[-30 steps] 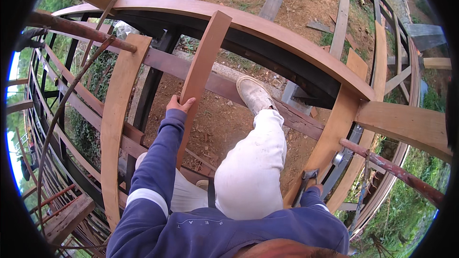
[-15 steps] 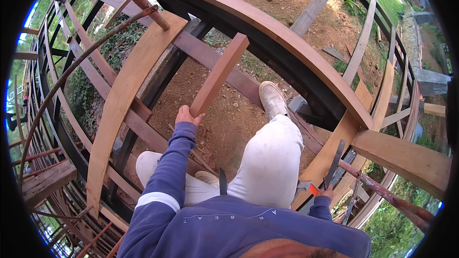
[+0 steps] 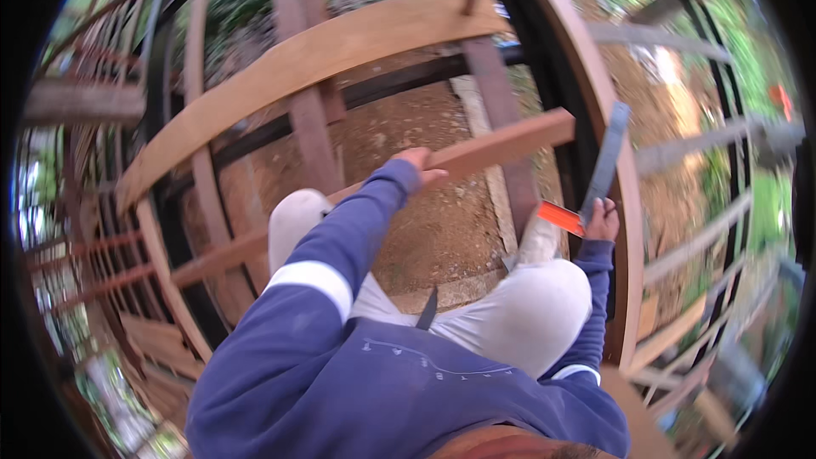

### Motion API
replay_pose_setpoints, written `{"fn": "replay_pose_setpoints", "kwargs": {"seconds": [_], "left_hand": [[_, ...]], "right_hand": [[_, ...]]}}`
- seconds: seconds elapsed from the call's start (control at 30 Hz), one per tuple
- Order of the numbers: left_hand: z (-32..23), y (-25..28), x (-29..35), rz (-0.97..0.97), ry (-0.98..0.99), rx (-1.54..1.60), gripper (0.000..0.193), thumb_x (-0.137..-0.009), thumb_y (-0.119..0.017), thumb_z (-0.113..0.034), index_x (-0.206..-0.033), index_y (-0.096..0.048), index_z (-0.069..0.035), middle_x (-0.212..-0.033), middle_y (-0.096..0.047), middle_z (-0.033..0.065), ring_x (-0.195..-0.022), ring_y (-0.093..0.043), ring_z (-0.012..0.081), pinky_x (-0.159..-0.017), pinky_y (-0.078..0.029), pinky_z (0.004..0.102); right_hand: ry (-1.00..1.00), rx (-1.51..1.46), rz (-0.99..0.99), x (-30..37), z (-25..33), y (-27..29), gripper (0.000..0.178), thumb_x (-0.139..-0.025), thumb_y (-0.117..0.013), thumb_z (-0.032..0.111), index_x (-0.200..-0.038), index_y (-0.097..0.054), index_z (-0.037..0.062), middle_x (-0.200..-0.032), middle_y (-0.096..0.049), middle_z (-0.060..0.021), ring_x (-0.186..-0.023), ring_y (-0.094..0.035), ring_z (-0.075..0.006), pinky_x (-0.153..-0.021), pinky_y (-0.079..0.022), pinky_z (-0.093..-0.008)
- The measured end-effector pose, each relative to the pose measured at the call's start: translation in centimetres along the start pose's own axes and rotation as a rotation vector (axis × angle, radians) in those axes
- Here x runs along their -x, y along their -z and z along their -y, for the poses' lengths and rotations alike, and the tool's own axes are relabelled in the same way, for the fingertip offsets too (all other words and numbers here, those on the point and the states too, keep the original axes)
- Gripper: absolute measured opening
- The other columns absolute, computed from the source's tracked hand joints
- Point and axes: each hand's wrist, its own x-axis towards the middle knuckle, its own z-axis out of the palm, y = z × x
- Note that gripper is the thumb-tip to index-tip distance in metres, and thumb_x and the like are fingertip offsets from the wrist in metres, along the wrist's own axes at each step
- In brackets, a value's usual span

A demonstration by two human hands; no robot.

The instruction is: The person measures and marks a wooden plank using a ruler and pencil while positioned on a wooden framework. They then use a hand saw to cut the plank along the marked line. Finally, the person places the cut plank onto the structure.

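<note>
My left hand [image 3: 415, 165] is grasping a long, reddish-brown wooden beam [image 3: 508, 144]; my right hand [image 3: 603, 221] is gripping a flat, L-shaped, grey-and-orange tool [image 3: 607, 157].

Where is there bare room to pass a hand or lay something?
Between the reddish bar and the pale trousers, a gap opens over brown soil. The curved board also looks bare along its middle. Around the right hand it is crowded: grey strip, orange piece and shoe.
</note>
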Motion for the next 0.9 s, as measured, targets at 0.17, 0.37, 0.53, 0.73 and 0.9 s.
{"fn": "replay_pose_setpoints", "kwargs": {"seconds": [0.17,0.37,0.53,0.73,0.9], "left_hand": [[0.0,-3.6,-2.4,0.245,0.108,0.080,0.082,-0.089,-0.042,-0.075,-0.120,-0.068,-0.004,-0.120,-0.066,0.0253,-0.117,-0.061,0.0401,-0.101,-0.046,0.0482],[0.0,-6.7,-0.8,0.308,0.295,0.106,0.081,-0.089,-0.042,-0.075,-0.120,-0.069,-0.005,-0.120,-0.067,0.0220,-0.115,-0.062,0.0401,-0.099,-0.047,0.0518],[-2.1,-5.4,0.2,0.205,0.259,0.075,0.081,-0.088,-0.043,-0.076,-0.118,-0.069,-0.005,-0.119,-0.067,0.0219,-0.114,-0.063,0.0395,-0.097,-0.048,0.0520],[0.5,-5.9,-1.7,0.419,0.209,-0.024,0.078,-0.088,-0.052,-0.069,-0.132,-0.060,-0.005,-0.127,-0.063,0.0213,-0.122,-0.057,0.0398,-0.104,-0.043,0.0528],[2.2,10.7,-0.8,0.672,0.254,-0.201,0.081,-0.087,-0.059,-0.066,-0.141,-0.054,-0.006,-0.147,-0.050,0.0172,-0.138,-0.043,0.0369,-0.114,-0.033,0.0510]], "right_hand": [[-0.096,-0.056,0.224,-12.5,-10.8,-4.7,0.027,-0.102,-0.053,0.030,-0.105,-0.058,0.0035,-0.078,-0.062,-0.0050,-0.059,-0.058,-0.0124,-0.048,-0.048,-0.0276],[-0.118,0.126,0.347,-15.8,-16.6,-7.7,0.034,-0.103,-0.054,0.031,-0.111,-0.060,-0.0011,-0.089,-0.064,-0.0053,-0.080,-0.058,-0.0145,-0.071,-0.050,-0.0327],[-0.232,0.076,0.439,-18.0,-19.1,-7.7,0.036,-0.102,-0.057,0.032,-0.112,-0.062,-0.0026,-0.095,-0.065,-0.0080,-0.084,-0.059,-0.0166,-0.076,-0.050,-0.0338],[-0.093,0.375,0.380,-15.9,-15.3,-10.7,0.044,-0.101,-0.058,0.034,-0.113,-0.061,-0.0076,-0.102,-0.067,-0.0184,-0.089,-0.062,-0.0227,-0.083,-0.051,-0.0387],[-0.234,0.427,0.320,-16.1,-13.9,-10.0,0.049,-0.099,-0.058,0.038,-0.118,-0.060,-0.0082,-0.111,-0.066,-0.0226,-0.097,-0.064,-0.0262,-0.088,-0.050,-0.0401]]}}
